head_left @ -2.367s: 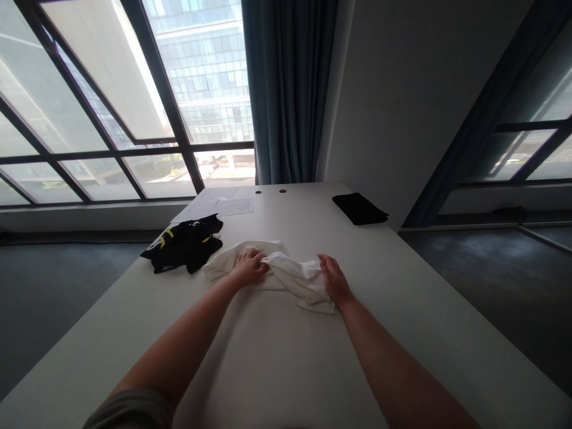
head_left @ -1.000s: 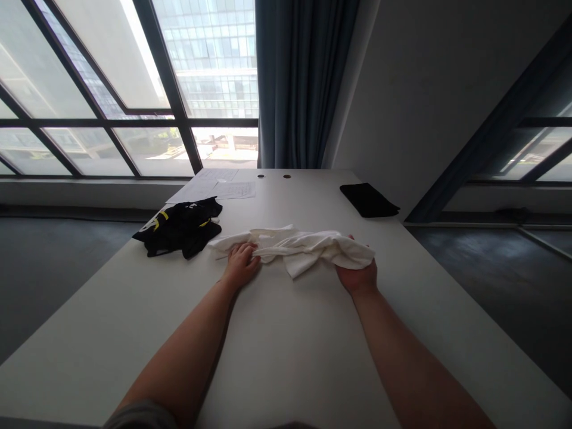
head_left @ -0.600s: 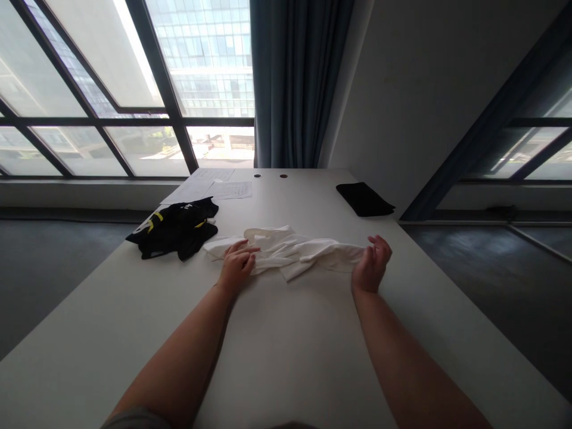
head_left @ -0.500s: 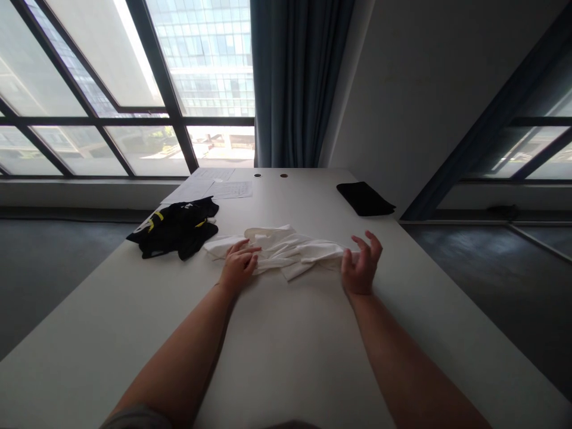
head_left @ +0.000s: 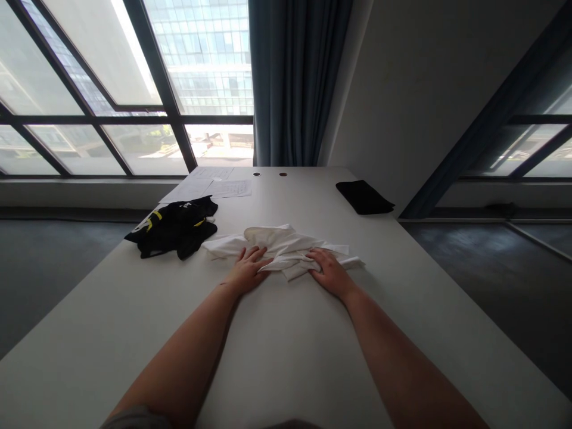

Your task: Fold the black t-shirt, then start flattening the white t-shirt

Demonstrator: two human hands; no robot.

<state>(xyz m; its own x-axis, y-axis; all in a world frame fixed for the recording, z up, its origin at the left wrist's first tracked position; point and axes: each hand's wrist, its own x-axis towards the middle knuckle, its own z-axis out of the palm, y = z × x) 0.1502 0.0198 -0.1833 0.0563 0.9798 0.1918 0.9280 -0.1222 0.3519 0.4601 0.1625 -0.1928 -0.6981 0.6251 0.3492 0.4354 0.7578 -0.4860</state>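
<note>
A crumpled white garment [head_left: 286, 238] lies in a loose heap on the white table in front of me; its folds hide what kind of garment it is. My left hand [head_left: 247, 271] rests on its near left part, fingers stretched and apart, with a fold of cloth by the thumb. On the near right part lies my right hand [head_left: 329, 269], its fingers spread over the fabric and slightly bent. A strip of the white cloth sticks out to the right, past that hand.
Left of the white garment is a bunched black garment [head_left: 176, 229] with yellow and white marks. Paper sheets [head_left: 230, 188] lie at the back left of the table [head_left: 286, 345]. A flat black folded item [head_left: 364, 198] is at the back right. Windows and a blue curtain [head_left: 299, 83] stand behind.
My right hand has moved left from the garment's right end onto its near middle right. My left hand has shifted slightly and lies flatter. The garment's right end is now more bunched.
</note>
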